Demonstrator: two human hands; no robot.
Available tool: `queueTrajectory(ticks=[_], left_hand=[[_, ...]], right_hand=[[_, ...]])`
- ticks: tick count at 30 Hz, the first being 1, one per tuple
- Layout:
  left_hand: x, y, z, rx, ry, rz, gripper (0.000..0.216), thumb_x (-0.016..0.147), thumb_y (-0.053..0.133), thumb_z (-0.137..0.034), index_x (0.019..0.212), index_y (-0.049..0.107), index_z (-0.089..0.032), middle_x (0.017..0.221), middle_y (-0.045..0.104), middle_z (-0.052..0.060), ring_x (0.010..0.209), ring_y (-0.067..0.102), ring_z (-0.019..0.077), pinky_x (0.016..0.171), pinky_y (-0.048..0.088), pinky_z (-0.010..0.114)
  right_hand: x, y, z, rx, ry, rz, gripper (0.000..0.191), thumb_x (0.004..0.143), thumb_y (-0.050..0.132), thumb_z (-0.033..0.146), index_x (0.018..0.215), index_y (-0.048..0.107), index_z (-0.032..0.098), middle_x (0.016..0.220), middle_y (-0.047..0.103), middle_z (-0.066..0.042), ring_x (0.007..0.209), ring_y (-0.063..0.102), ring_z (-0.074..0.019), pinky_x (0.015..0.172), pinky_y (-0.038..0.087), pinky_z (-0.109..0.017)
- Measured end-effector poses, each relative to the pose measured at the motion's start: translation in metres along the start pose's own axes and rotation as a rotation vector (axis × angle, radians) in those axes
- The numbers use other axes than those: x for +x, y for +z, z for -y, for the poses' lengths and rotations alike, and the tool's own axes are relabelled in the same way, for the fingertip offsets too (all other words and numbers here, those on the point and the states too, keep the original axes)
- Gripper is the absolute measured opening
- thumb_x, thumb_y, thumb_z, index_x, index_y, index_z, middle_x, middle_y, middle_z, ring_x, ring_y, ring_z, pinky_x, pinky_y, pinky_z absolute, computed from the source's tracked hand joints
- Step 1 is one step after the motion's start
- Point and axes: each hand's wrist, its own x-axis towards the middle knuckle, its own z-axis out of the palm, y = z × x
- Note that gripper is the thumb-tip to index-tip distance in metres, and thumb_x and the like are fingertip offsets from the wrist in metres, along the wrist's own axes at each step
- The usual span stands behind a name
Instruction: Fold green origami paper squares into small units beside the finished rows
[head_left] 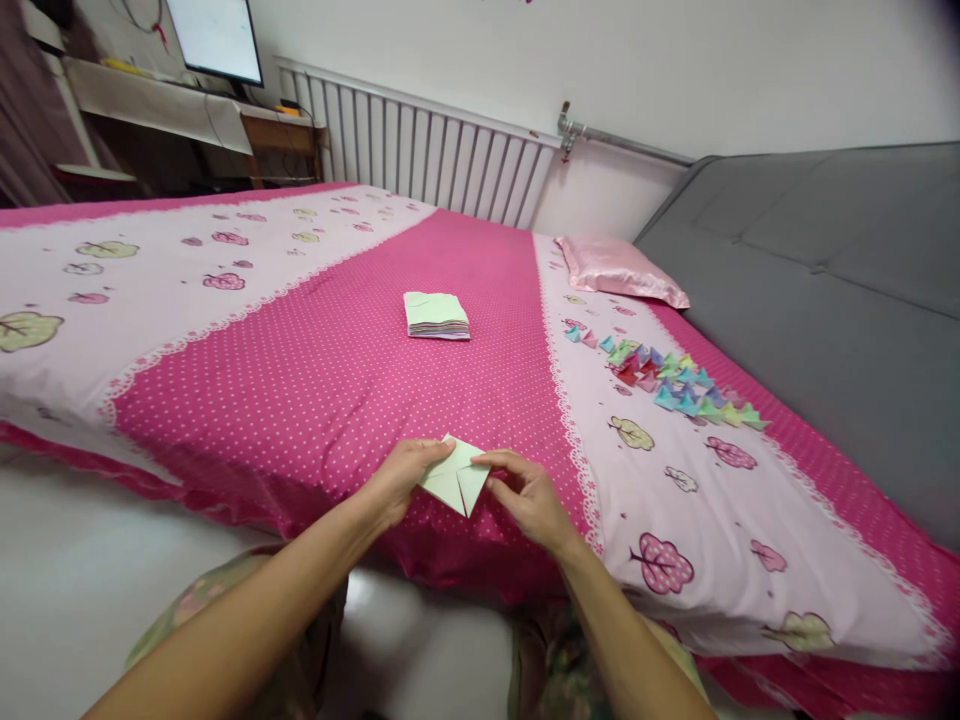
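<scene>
L hand (pixel 401 480) + R hand (pixel 531 495) each pinch the pale green folded paper square (pixel 456 482) at near edge of pink dotted bed (pixel 300 400), prob. steadying a crease. Stacked paper sheets (pixel 437 315) mid-bed. Coloured folded paper pieces (pixel 667 385) toward right edge.

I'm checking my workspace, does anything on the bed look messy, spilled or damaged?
Nothing stands out. The paper stack sits neatly on the bedspread, the folded coloured pieces lie in a loose band near the pillow, and the left hand and right hand hold the green paper.
</scene>
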Motion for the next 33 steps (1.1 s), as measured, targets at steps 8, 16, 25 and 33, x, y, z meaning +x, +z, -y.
queueTrajectory(ticks=[8,16,25,33], left_hand=[[-0.003,0.003,0.0,0.044,-0.023,0.072,0.028,0.065,0.066,-0.034,0.068,0.064,-0.006,0.062,0.065,0.011,0.049,0.055,0.0131,0.049,0.038,0.022],[-0.004,0.003,0.001,0.069,0.003,0.135,0.033,0.064,0.067,-0.04,0.066,0.066,-0.006,0.056,0.062,0.007,0.043,0.049,0.0089,0.046,0.033,0.02],[0.001,0.001,0.01,0.109,0.025,0.172,0.036,0.065,0.064,-0.044,0.069,0.066,-0.008,0.058,0.062,0.007,0.046,0.05,0.0103,0.048,0.035,0.023],[-0.002,0.003,0.009,0.112,0.042,0.225,0.032,0.066,0.063,-0.042,0.062,0.061,-0.01,0.055,0.06,0.005,0.045,0.049,0.0101,0.048,0.035,0.022]], right_hand=[[0.001,0.002,-0.003,-0.068,-0.073,-0.047,0.02,0.072,0.058,0.01,0.084,0.067,0.023,0.088,0.063,-0.002,0.085,0.058,-0.0159,0.075,0.044,-0.027],[0.002,0.003,-0.001,-0.064,-0.053,-0.088,0.007,0.074,0.062,0.022,0.077,0.068,0.021,0.078,0.065,-0.002,0.077,0.059,-0.016,0.072,0.044,-0.028],[0.0,0.012,-0.01,0.093,0.14,-0.172,0.017,0.071,0.064,0.032,0.074,0.061,0.016,0.068,0.062,-0.001,0.064,0.057,-0.0137,0.062,0.045,-0.026],[0.0,0.015,-0.014,0.238,0.223,-0.263,0.026,0.063,0.07,0.032,0.072,0.05,0.018,0.065,0.053,0.004,0.059,0.054,-0.0105,0.057,0.045,-0.022]])
